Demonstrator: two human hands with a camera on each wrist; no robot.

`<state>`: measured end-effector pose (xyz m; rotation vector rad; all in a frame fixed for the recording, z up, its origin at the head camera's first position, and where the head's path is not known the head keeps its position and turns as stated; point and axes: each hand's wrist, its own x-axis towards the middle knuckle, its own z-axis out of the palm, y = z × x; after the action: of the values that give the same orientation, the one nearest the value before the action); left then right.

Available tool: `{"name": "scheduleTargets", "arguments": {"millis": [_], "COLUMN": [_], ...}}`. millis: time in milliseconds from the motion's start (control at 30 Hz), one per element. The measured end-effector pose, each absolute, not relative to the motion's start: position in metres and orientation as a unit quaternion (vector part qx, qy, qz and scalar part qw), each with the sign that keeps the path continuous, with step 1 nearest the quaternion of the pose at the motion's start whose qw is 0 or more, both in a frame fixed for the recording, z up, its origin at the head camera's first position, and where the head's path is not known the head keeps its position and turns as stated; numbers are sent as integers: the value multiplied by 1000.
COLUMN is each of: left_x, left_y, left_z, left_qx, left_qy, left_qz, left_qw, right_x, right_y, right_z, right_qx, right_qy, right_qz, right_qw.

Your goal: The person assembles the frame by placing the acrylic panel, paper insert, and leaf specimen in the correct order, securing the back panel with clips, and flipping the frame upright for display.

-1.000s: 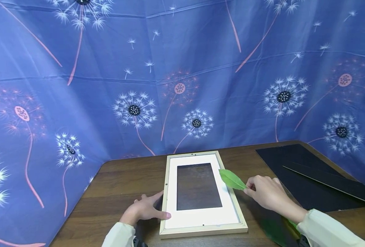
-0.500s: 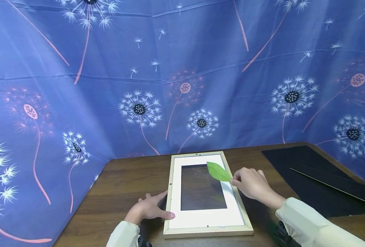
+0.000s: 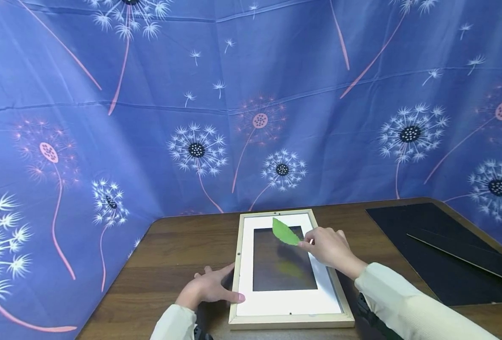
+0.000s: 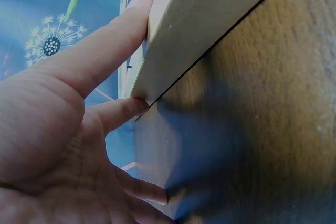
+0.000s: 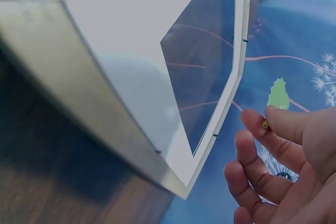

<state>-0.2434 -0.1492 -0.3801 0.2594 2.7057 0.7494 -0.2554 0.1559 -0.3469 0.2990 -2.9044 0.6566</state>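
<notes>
A wooden picture frame (image 3: 292, 325) with a white mat (image 3: 285, 302) round a dark see-through window (image 3: 276, 269) lies on the table. My left hand (image 3: 210, 287) is at its left side, thumb on the rim, index fingertip against the side wall, fingers spread and fairly straight. Over the upper part of the window, my right hand (image 3: 329, 248) pinches a green leaf (image 3: 284, 231) by its stem between thumb and index finger. In the right wrist view the stem's cut end shows at the fingertips, with the leaf (image 5: 278, 94) partly hidden behind them.
On the right of the brown wooden table (image 3: 182, 236) lies a black sheet (image 3: 408, 219) with a narrower black board (image 3: 463, 255) on top. A blue cloth with dandelion prints (image 3: 233, 156) hangs behind and to the left.
My right hand has carried the leaf leftward from beside the frame's right edge to over the window. The left hand stays on the frame. The whole head view has shifted slightly.
</notes>
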Motion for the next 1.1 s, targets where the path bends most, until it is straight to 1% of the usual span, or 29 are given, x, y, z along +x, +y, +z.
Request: {"name": "scheduleTargets", "arguments": {"millis": [600, 1100], "left_x": [-242, -243], "left_y": [-148, -149], "left_z": [-382, -383], "left_qx": [83, 80], "left_qy": [951, 949], "left_qz": [259, 265], "left_qw": [149, 152], "right_x": [-288, -294], "right_y": [115, 98], "right_z": [-364, -377], "right_qx": [99, 122], "right_qy": [-977, -978], "right_qz": [174, 159], "right_qw": [73, 64]}}
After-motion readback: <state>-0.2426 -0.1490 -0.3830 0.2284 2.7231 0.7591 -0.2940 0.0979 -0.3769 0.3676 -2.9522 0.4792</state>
